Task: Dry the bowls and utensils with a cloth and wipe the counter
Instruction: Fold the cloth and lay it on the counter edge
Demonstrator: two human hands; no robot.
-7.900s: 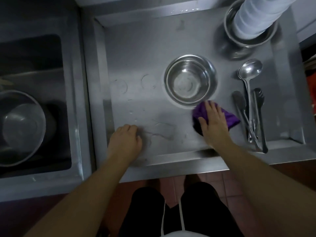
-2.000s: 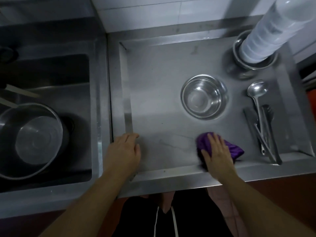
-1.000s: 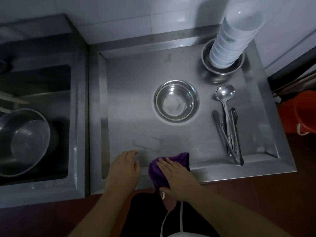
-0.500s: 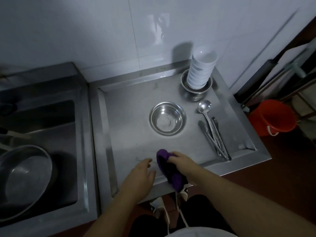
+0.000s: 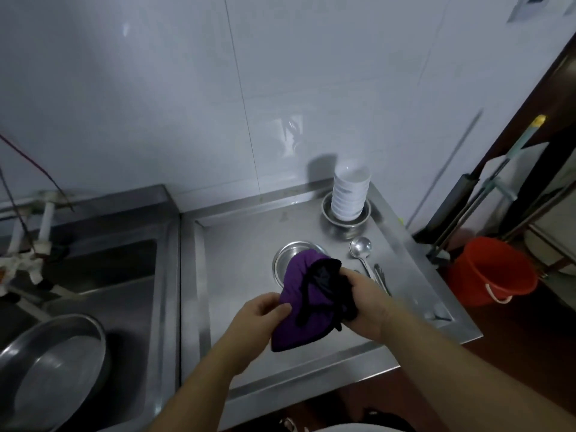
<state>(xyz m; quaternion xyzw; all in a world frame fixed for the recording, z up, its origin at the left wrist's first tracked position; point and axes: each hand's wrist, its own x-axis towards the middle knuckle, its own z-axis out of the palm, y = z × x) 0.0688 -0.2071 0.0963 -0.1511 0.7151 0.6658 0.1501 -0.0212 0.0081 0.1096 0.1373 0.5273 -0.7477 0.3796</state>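
Both hands hold the purple cloth (image 5: pixel 296 294) up above the steel counter (image 5: pixel 237 263). My left hand (image 5: pixel 261 310) pinches its lower left edge, and my right hand (image 5: pixel 364 302) grips its bunched dark end on the right. Behind the cloth sits a steel bowl (image 5: pixel 285 255), partly hidden by it. A ladle (image 5: pixel 361 247) and tongs (image 5: pixel 381 275) lie to the bowl's right. A stack of white bowls (image 5: pixel 350 194) stands in a steel bowl (image 5: pixel 330 215) at the counter's back right corner.
A sink (image 5: pixel 103 275) on the left holds a large steel basin (image 5: pixel 50 369); white pipes (image 5: pixel 21 263) run at its far left. An orange bucket (image 5: pixel 492 272) and mop handles (image 5: pixel 486 194) stand on the floor to the right. A tiled wall rises behind.
The cloth has left the counter's front edge and is now lifted in both hands. My left hand came off the counter and took hold of it. My head has tilted up.
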